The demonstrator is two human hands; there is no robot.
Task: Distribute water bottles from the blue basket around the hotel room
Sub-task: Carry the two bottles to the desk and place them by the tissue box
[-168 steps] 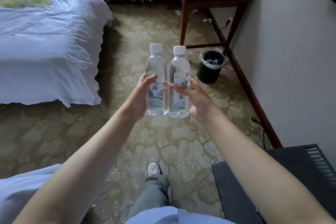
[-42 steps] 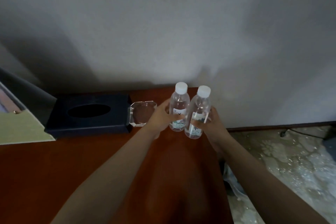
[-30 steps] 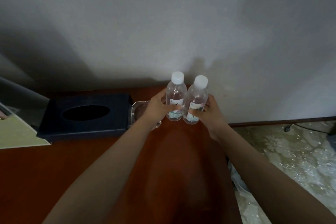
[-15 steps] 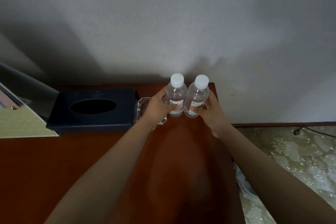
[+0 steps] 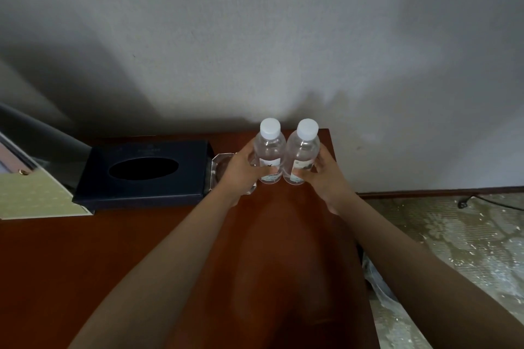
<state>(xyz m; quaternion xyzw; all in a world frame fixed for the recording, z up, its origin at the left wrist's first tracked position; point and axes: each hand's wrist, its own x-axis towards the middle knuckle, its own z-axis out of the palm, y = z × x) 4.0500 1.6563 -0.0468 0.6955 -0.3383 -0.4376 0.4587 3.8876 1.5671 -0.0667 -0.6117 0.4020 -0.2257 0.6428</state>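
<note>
Two clear plastic water bottles with white caps stand upright, side by side and touching, at the far right corner of the reddish-brown wooden tabletop [image 5: 85,258], close to the grey wall. The left hand [image 5: 241,171] curls around the left bottle [image 5: 269,154], thumb across its label; the right hand [image 5: 323,176] grips the right bottle [image 5: 301,156] the same way. Just left of the left hand sits a clear faceted glass ashtray [image 5: 219,167], touching a dark navy tissue box [image 5: 144,171] with an oval opening.

Two bottles [image 5: 285,156] stand side by side on the desk [image 5: 85,249], right of the tissue box [image 5: 141,173].
</note>
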